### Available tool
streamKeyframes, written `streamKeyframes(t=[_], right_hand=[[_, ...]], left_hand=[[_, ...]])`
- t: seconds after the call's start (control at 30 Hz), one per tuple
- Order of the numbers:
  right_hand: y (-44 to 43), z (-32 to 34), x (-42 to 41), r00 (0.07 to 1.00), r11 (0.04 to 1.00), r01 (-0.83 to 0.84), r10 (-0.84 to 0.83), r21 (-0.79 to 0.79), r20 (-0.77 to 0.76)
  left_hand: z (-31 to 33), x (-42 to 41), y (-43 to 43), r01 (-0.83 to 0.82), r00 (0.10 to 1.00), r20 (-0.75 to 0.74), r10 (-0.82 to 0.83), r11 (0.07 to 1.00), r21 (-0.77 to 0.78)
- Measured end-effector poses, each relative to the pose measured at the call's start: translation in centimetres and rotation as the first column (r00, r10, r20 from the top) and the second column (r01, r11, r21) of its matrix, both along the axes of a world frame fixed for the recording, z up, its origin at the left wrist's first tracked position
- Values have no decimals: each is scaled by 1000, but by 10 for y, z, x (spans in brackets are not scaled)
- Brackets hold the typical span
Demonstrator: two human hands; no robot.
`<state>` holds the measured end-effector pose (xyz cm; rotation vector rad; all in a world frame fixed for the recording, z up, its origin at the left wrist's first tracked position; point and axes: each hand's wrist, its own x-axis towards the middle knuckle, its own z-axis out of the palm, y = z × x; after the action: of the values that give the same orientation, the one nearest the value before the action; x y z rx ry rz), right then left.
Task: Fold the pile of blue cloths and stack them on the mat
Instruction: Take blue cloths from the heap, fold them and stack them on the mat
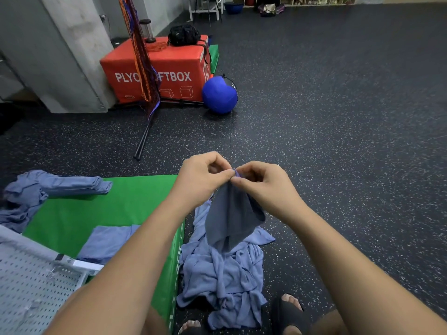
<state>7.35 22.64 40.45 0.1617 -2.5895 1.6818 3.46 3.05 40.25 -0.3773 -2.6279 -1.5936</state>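
Observation:
A blue cloth (pixel 233 218) hangs in the air over the floor, pinched at its top edge by my left hand (pixel 203 177) and my right hand (pixel 261 183), whose fingertips meet side by side. Beneath it lies a crumpled pile of blue cloths (pixel 222 276) on the dark floor, just right of the green mat (pixel 96 209). A folded blue cloth (pixel 106 240) lies flat on the mat near me. A stack of folded cloths (pixel 79 186) sits at the mat's far left edge, with more loose cloths (pixel 17 209) beside it.
A white perforated panel (pixel 36 284) overlaps the mat at lower left. My sandalled feet (pixel 287 310) stand by the pile. Farther off are a red plyo box (pixel 157 68), a blue ball (pixel 219 95), black stand legs (pixel 145 136) and a concrete pillar (pixel 72 52).

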Motion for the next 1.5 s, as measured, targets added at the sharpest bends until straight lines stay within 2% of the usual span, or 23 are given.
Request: streamKeyframes(t=[0.07,0.13,0.2,0.27,0.4,0.63,0.93,1.4,1.5], right_hand=[[4,0,0,999,994,-34,35,104,-1],[9,1,-1,998,947,-57,64,315,-10],[18,3,-3,997,904,-57,71,424,-17],[29,7,-7,998,909,-13,38,417,-52],[47,14,-16,993,953,76,-46,294,-106],[51,12,-12,989,979,-18,47,203,-140],[37,5,-11,929,884,-129,266,449,-257],[29,-7,-12,911,840,-199,349,504,-222],[28,-16,-16,917,809,-146,327,569,-228]], left_hand=[[1,-1,-1,-14,1000,-18,14,1000,2],[3,-3,-5,-32,999,-21,32,999,29],[5,-6,-11,-51,998,-19,53,996,76],[9,-8,-18,-47,999,-5,48,991,124],[15,-6,-22,-9,1000,-25,13,987,158],[18,-6,-19,3,998,-56,11,969,246],[21,-7,-25,-8,996,-78,30,966,260],[26,-6,-32,-49,989,-118,85,959,279],[27,-6,-32,-45,989,-120,82,958,284]])
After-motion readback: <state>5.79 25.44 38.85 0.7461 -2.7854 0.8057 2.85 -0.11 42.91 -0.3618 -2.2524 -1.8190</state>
